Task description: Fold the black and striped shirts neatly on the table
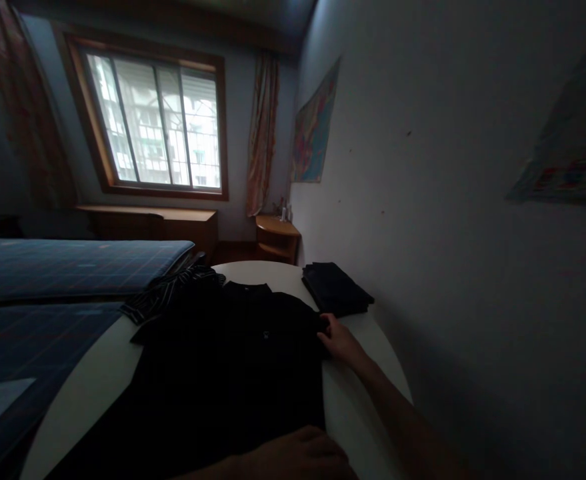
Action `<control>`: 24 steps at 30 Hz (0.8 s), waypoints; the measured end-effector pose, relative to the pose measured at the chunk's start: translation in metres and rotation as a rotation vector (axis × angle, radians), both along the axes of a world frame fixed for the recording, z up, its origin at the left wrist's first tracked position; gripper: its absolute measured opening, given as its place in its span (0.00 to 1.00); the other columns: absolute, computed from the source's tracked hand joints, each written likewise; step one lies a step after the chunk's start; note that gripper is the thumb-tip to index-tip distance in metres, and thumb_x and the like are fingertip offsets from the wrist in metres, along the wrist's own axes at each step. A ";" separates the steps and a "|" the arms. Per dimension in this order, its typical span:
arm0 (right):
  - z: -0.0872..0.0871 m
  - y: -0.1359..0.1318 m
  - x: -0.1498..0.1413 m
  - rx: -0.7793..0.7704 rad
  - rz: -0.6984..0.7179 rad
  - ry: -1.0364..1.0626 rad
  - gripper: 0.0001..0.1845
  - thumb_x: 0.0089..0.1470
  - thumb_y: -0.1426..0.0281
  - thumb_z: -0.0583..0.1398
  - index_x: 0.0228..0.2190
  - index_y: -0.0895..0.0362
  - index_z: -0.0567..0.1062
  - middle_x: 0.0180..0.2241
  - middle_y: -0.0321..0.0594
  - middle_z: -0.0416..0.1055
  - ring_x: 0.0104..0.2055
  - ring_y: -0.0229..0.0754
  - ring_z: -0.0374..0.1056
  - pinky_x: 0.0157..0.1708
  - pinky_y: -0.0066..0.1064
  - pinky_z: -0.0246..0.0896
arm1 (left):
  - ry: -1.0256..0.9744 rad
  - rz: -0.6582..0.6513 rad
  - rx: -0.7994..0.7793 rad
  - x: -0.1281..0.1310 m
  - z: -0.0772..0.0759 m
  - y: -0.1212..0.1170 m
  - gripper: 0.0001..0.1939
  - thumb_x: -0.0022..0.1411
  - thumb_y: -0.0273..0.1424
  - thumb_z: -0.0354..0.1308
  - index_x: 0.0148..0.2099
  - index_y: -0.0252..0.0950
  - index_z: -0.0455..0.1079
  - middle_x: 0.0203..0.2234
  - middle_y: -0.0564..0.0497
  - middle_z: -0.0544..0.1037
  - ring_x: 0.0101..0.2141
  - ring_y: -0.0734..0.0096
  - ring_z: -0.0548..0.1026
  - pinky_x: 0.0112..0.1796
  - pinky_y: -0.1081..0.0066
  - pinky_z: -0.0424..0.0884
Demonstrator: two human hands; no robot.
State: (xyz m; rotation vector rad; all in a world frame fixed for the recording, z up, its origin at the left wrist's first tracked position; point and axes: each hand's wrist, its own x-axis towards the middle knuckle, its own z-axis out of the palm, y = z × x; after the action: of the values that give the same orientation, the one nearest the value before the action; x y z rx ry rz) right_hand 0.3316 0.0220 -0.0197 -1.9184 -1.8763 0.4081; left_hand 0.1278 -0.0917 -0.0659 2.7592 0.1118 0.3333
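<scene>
One black shirt (233, 360) lies spread flat across the round white surface (93, 387), collar toward the far edge and hem toward the person. Its fabric appears thin, soft and limp; it is judged light, non-fragile and prone to sliding or bunching on the smooth top. Suitable holds are the seams and edges, where cloth can be pinched: the sleeve end, the shoulder line or the hem.

The right hand (340, 340) rests at the shirt's right sleeve edge, fingers curled onto the cloth in a narrow grip; whether the fabric is actually pinched between the fingers cannot be told in the dim light. The left hand (297, 457) lies flat near the hem at the bottom of the view, palm down, fingers relaxed and pressing on the cloth, holding nothing.

A striped garment (173, 293) lies partly under the shirt's left shoulder, draped over the surface edge. A folded dark stack (335, 287) sits just beyond the right hand, near the wall (473, 200). A bed with a blue checked cover (47, 273) stands to the left, with a window (157, 127) and curtains behind it.
</scene>
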 end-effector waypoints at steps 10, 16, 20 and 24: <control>0.002 -0.004 0.011 -0.126 -0.113 -0.306 0.19 0.54 0.69 0.59 0.49 0.58 0.73 0.45 0.48 0.77 0.48 0.50 0.73 0.40 0.32 0.61 | -0.044 0.026 -0.051 -0.009 0.026 -0.002 0.21 0.74 0.34 0.47 0.66 0.45 0.56 0.63 0.50 0.66 0.64 0.66 0.60 0.62 0.65 0.59; 0.009 0.001 0.011 -0.110 -0.221 -0.428 0.22 0.64 0.57 0.52 0.40 0.59 0.78 0.44 0.53 0.77 0.47 0.52 0.73 0.40 0.36 0.63 | -0.032 0.536 0.002 -0.036 0.044 0.035 0.26 0.64 0.29 0.56 0.64 0.41 0.60 0.66 0.46 0.60 0.65 0.55 0.56 0.63 0.51 0.56; 0.008 0.007 0.008 -0.112 -0.330 -0.429 0.29 0.61 0.51 0.54 0.48 0.65 0.74 0.47 0.60 0.74 0.49 0.56 0.72 0.42 0.40 0.65 | 0.127 0.666 -0.005 -0.049 0.027 0.054 0.36 0.63 0.36 0.58 0.70 0.44 0.52 0.71 0.43 0.43 0.68 0.40 0.41 0.63 0.38 0.46; -0.001 0.013 0.010 -0.084 -0.347 -0.385 0.28 0.60 0.53 0.56 0.49 0.63 0.72 0.48 0.58 0.73 0.51 0.55 0.71 0.44 0.40 0.64 | 0.219 0.550 -0.047 -0.055 0.027 0.051 0.33 0.65 0.41 0.55 0.70 0.53 0.51 0.71 0.46 0.44 0.68 0.41 0.43 0.61 0.34 0.44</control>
State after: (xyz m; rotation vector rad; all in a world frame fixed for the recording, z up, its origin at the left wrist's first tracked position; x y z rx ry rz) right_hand 0.3419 0.0347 -0.0207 -2.4620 -1.7070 0.0064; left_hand 0.0724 -0.0406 -0.0392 2.6637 0.9277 0.1580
